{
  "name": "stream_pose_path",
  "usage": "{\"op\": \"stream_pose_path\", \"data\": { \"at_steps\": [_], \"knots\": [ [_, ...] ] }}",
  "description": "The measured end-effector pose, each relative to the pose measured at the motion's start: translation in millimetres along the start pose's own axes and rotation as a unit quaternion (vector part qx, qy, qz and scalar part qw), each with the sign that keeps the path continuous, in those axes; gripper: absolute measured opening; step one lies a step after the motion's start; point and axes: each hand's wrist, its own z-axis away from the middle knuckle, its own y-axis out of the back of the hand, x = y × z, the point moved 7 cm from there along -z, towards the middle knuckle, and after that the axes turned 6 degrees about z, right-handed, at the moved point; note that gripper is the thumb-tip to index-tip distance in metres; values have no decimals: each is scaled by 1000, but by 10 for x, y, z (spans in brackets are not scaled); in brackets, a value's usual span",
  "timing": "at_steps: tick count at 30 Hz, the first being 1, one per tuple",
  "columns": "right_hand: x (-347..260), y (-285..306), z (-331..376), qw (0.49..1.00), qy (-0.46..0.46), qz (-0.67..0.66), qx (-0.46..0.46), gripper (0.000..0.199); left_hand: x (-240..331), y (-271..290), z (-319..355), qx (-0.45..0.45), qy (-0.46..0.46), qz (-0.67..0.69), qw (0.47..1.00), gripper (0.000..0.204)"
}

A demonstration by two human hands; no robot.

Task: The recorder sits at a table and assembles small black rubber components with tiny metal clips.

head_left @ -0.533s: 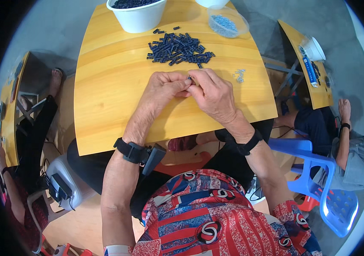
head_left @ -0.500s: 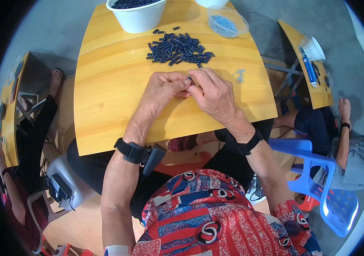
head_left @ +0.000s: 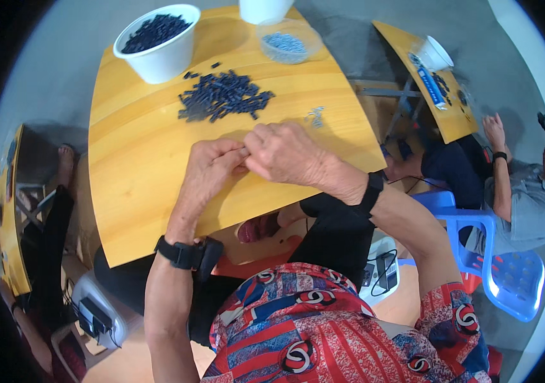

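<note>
Over the near middle of the wooden table, my left hand [head_left: 211,167] and my right hand [head_left: 288,155] meet at the fingertips, both closed in a pinch. The small dark piece between them showed half a second ago; my fingers now almost wholly hide it. Just beyond lies a loose pile of short, dark blue-black plastic pieces [head_left: 224,96]. Several small silvery pins or screws [head_left: 315,117] are scattered to the right of the pile, past my right hand.
A white tub [head_left: 164,64] full of dark pieces stands at the far left of the table [head_left: 138,172]. A clear round container [head_left: 291,56] of small bluish-silver parts and another white tub [head_left: 264,9] stand farther back. People sit at side tables; a blue plastic chair [head_left: 489,236] is at right.
My view has turned, so table and pile appear shifted left. My right hand has rolled over more, its back now covering the pinch; both hands stay together.
</note>
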Motion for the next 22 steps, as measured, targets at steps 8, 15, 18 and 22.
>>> {"op": "stream_pose_path", "data": {
  "at_steps": [8, 15, 18, 22],
  "knots": [
    [19, -71, 56, 999, -28, 25, -8, 26, 10, -36, -41, -26, 29, -12, 999, 22],
    [42, -91, 89, 999, -21, 46, 8, 28, 8, -97, -58, -41, 39, -5, 998, 22],
    [26, -53, 82, 999, -13, 41, 32, 19, 17, -91, -34, -26, 44, -31, 998, 24],
    [11, -28, 88, 999, -25, 7, 47, 19, -72, -32, 7, -2, 37, -26, 999, 24]
  ]
}}
